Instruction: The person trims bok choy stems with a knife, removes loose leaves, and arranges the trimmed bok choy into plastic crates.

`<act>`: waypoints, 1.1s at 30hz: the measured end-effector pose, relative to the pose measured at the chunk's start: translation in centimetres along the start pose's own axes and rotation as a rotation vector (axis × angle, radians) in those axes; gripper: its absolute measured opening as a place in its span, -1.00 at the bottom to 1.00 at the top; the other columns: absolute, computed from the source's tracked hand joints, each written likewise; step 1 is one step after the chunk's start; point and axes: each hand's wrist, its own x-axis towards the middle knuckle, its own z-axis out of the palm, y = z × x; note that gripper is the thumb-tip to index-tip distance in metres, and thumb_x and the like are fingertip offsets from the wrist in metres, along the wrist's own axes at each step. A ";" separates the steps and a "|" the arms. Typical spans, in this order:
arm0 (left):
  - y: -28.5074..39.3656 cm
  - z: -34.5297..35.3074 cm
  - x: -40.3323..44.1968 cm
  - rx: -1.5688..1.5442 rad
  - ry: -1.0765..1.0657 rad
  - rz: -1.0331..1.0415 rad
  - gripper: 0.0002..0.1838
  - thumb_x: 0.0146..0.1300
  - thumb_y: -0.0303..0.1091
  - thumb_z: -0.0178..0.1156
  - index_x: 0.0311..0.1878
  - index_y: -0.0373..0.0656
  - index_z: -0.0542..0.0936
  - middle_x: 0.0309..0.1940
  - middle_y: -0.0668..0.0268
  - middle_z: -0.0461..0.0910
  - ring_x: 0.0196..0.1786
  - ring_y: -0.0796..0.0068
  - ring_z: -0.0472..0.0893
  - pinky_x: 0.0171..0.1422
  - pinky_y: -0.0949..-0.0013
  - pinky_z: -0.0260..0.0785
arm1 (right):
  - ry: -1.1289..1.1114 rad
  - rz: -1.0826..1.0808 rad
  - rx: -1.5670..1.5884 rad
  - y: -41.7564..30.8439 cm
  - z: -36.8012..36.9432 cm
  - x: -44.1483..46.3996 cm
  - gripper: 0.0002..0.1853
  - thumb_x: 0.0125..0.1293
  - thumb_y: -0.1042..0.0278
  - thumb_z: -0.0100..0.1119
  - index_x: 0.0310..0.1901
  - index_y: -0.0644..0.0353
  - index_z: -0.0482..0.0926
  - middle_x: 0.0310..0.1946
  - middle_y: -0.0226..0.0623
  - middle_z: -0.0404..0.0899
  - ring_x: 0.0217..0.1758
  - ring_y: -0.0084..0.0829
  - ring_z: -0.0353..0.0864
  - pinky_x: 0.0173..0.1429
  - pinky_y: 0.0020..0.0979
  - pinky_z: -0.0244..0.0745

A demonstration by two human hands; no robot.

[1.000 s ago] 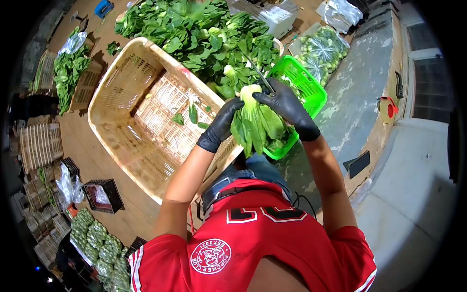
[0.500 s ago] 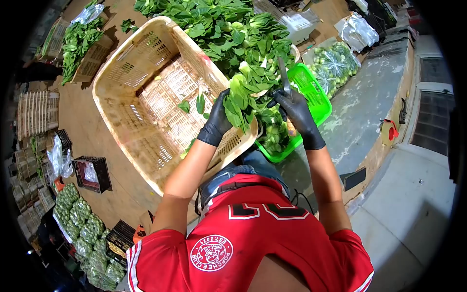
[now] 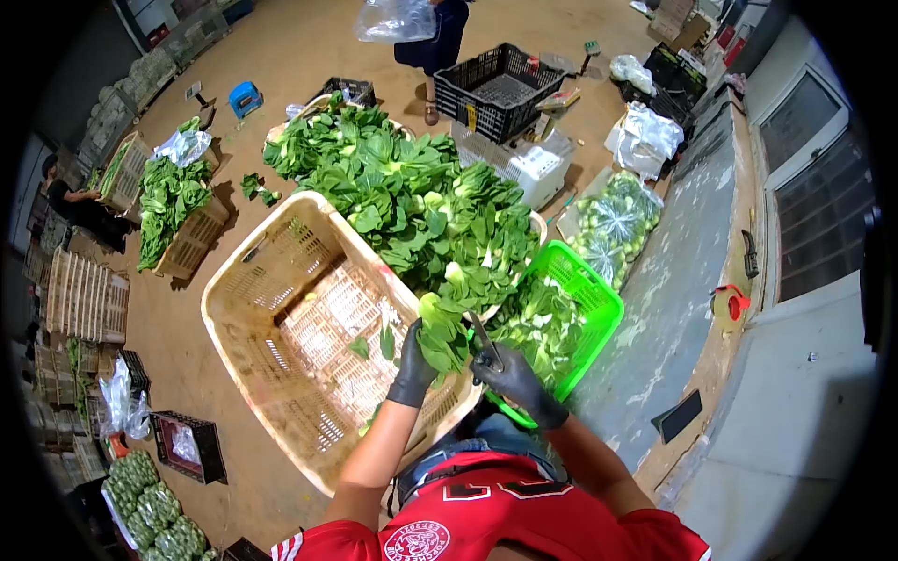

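My left hand (image 3: 414,366), in a black glove, grips a leafy green vegetable (image 3: 441,335) with its pale base up, over the near right rim of the big beige crate (image 3: 229,346). Just right of it, my gloved right hand (image 3: 508,372) is closed on a knife (image 3: 483,333), its blade pointing up and left. Beyond both hands lies a large heap of leafy greens (image 3: 402,201). A bright green basket (image 3: 606,323) with loose leaves stands beside my right hand. A few leaves lie in the beige crate.
A black crate (image 3: 500,89) stands at the back, near a person (image 3: 438,42) with a plastic bag. Bagged greens (image 3: 613,224) lie beyond the green basket. Another crate of greens (image 3: 178,201) stands at left, with a second person (image 3: 79,204) farther off.
The view has tilted up, showing more floor and people. The vegetable, first between both hands, is now in my left hand; my right hand with the knife has moved apart, then closer again.
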 end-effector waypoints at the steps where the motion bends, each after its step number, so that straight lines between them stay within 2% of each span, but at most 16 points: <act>1: 0.0 0.2 0.0 0.025 0.077 0.032 -0.53 0.28 -0.10 -0.14 0.14 -0.19 0.37 0.01 0.14 0.49 0.02 0.20 0.50 0.12 0.13 0.37 | 0.017 0.017 0.001 0.2 -0.3 -0.3 -0.77 0.17 0.30 0.23 -0.34 0.31 0.49 -0.54 -0.34 0.49 -0.48 -0.53 0.49 -0.35 -0.45 0.41; 4: 3.9 -3.8 4.0 0.282 -0.011 0.245 -0.54 0.30 -0.07 -0.08 0.16 -0.15 0.36 0.01 0.21 0.46 0.01 0.28 0.47 0.14 0.24 0.35 | 0.031 0.170 0.085 2.6 -1.8 -1.9 -0.79 0.16 0.32 0.23 -0.29 0.26 0.47 -0.56 -0.42 0.49 -0.55 -0.61 0.44 -0.43 -0.53 0.35; 6: 10.3 0.0 6.8 0.419 0.089 0.469 -0.52 0.33 -0.05 -0.10 0.20 -0.15 0.32 0.04 0.21 0.44 0.04 0.32 0.45 0.14 0.27 0.34 | 0.049 0.276 0.092 2.3 -2.8 -2.5 -0.81 0.16 0.33 0.21 -0.28 0.24 0.48 -0.58 -0.44 0.50 -0.62 -0.66 0.40 -0.53 -0.58 0.30; 7: 14.7 2.2 8.0 0.272 -0.112 0.465 -0.54 0.36 -0.03 -0.11 0.21 -0.07 0.32 0.05 0.28 0.45 0.08 0.32 0.43 0.18 0.29 0.30 | 0.073 0.259 0.075 2.6 -3.1 -2.8 -0.83 0.17 0.33 0.19 -0.31 0.24 0.48 -0.58 -0.42 0.51 -0.63 -0.65 0.39 -0.55 -0.58 0.29; 9: 21.7 6.9 9.3 0.416 0.254 0.625 -0.49 0.30 -0.03 0.02 0.21 -0.10 0.30 0.06 0.23 0.45 0.10 0.32 0.43 0.17 0.28 0.27 | 0.111 0.232 0.047 3.9 -3.4 -3.5 -0.83 0.18 0.32 0.14 -0.35 0.25 0.50 -0.59 -0.39 0.53 -0.67 -0.65 0.38 -0.58 -0.59 0.27; 11: 25.4 7.4 8.8 0.605 0.377 0.758 -0.49 0.28 -0.06 0.05 0.19 -0.14 0.33 0.04 0.20 0.47 0.09 0.36 0.46 0.13 0.31 0.28 | 0.138 0.348 0.083 4.7 -3.6 -4.0 -0.79 0.22 0.30 0.07 -0.43 0.27 0.53 -0.61 -0.31 0.55 -0.70 -0.62 0.36 -0.62 -0.57 0.24; 14: 27.0 -1.0 5.0 0.968 0.400 0.942 -0.57 0.25 -0.20 0.10 0.12 -0.20 0.41 -0.05 0.22 0.54 -0.05 0.41 0.55 -0.03 0.43 0.35 | 0.175 0.385 0.089 5.3 -3.1 -4.8 -0.78 0.24 0.30 0.05 -0.44 0.26 0.53 -0.66 -0.34 0.50 -0.73 -0.61 0.33 -0.63 -0.57 0.21; 17: 25.8 -18.3 -0.7 1.391 0.764 1.075 -0.60 0.10 -0.35 0.19 0.00 -0.33 0.47 -0.16 0.11 0.59 -0.11 0.34 0.58 -0.01 0.37 0.40 | 0.235 0.284 -0.076 8.2 -2.4 -5.9 -0.78 0.24 0.26 0.07 -0.42 0.24 0.55 -0.73 -0.42 0.38 -0.74 -0.59 0.32 -0.64 -0.55 0.17; 19: 21.5 -25.6 -8.5 1.955 1.012 0.715 -0.66 0.08 -0.39 0.08 -0.03 -0.21 0.51 -0.13 0.04 0.57 -0.10 0.11 0.58 0.03 0.24 0.40 | 0.186 0.558 -0.051 6.4 -1.4 -5.7 -0.80 0.20 0.27 0.17 -0.44 0.23 0.50 -0.72 -0.43 0.38 -0.72 -0.58 0.32 -0.60 -0.51 0.19; 20: 19.1 -28.5 -11.8 2.141 1.053 0.399 -0.66 0.08 -0.38 0.06 -0.03 -0.18 0.51 -0.11 0.05 0.57 -0.09 0.09 0.57 0.03 0.20 0.40 | 0.179 0.714 -0.163 5.4 -0.6 -5.3 -0.77 0.18 0.25 0.18 -0.49 0.24 0.51 -0.75 -0.42 0.37 -0.73 -0.58 0.31 -0.60 -0.51 0.18; 21: 17.0 -30.9 -14.6 2.301 1.055 0.071 -0.65 0.08 -0.37 0.03 -0.02 -0.15 0.52 -0.10 0.07 0.57 -0.08 0.07 0.56 0.04 0.16 0.40 | 0.103 0.577 -0.281 7.5 -0.9 -6.7 -0.73 0.24 0.20 0.08 -0.42 0.25 0.55 -0.71 -0.39 0.40 -0.73 -0.59 0.33 -0.65 -0.53 0.14; 23: 13.8 -34.4 -17.3 2.229 0.864 -0.535 -0.66 -0.01 -0.34 0.09 -0.10 -0.16 0.52 -0.11 0.07 0.55 -0.04 0.09 0.54 0.03 0.16 0.38 | 0.171 0.684 -0.152 10.3 -0.5 -9.0 -0.70 0.27 0.19 0.04 -0.45 0.26 0.54 -0.71 -0.36 0.42 -0.73 -0.58 0.33 -0.64 -0.53 0.15; 25: 11.0 -33.6 -17.6 2.344 0.582 -0.787 -0.67 -0.03 -0.36 0.12 -0.11 -0.08 0.51 -0.12 0.13 0.56 -0.01 0.17 0.53 0.09 0.15 0.33 | 0.258 0.760 -0.075 10.6 1.4 -10.5 -0.67 0.30 0.16 0.03 -0.47 0.27 0.52 -0.72 -0.35 0.42 -0.73 -0.59 0.31 -0.65 -0.56 0.14; 28: 6.6 -37.5 -17.7 2.508 0.551 -0.566 -0.66 -0.01 -0.37 0.13 -0.08 -0.06 0.50 -0.11 0.17 0.55 0.03 0.23 0.50 0.17 0.08 0.23 | 0.199 0.803 -0.033 11.0 1.8 -11.4 -0.67 0.29 0.15 0.07 -0.47 0.26 0.52 -0.73 -0.40 0.38 -0.72 -0.63 0.29 -0.63 -0.57 0.14; 31: 4.1 -41.2 -16.1 2.541 0.636 -0.646 -0.59 -0.06 -0.32 0.23 -0.05 -0.04 0.49 -0.10 0.17 0.52 0.03 0.24 0.48 0.23 0.00 0.14 | 0.245 0.817 -0.014 10.5 1.9 -11.2 -0.79 0.26 0.31 0.11 -0.48 0.20 0.42 -0.68 -0.37 0.43 -0.72 -0.63 0.30 -0.61 -0.59 0.20; 33: 3.8 -40.7 -16.6 2.470 0.659 -0.501 -0.53 -0.11 -0.18 0.31 -0.07 -0.05 0.47 -0.16 0.13 0.50 -0.06 0.18 0.51 0.09 0.06 0.28 | 0.281 0.733 -0.023 11.1 1.6 -11.5 -0.81 0.26 0.33 0.11 -0.47 0.19 0.44 -0.70 -0.41 0.41 -0.73 -0.64 0.29 -0.63 -0.59 0.19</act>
